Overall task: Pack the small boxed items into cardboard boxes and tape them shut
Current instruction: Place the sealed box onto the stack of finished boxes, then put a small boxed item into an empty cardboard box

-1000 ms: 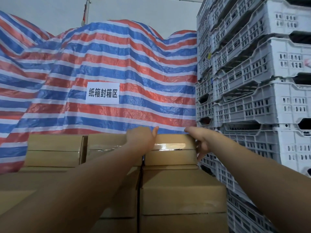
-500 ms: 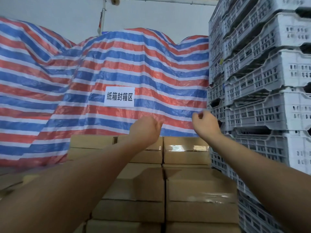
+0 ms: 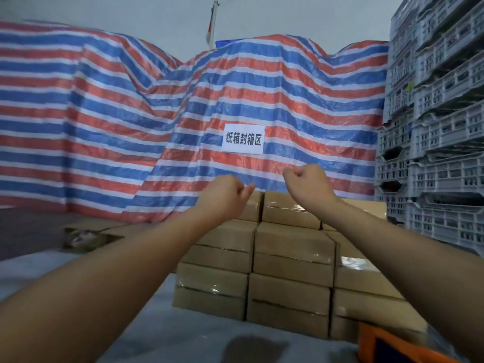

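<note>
Both arms reach forward over a stack of taped brown cardboard boxes (image 3: 289, 260), piled in tiers and columns with their sides touching. The left hand (image 3: 222, 193) is loosely curled with nothing in it, raised above the top left box; the right hand (image 3: 309, 183) is curled into an empty fist above the top right box, apart from the left hand. Just behind the stack hangs a red, white and blue striped tarpaulin (image 3: 162, 113) bearing a white paper sign (image 3: 243, 139). Stacked grey plastic crates (image 3: 440, 132) wall in the right side, close to the boxes. To the left the grey floor (image 3: 31, 231) lies open. An orange object (image 3: 392, 347) sits at the lower right edge.
</note>
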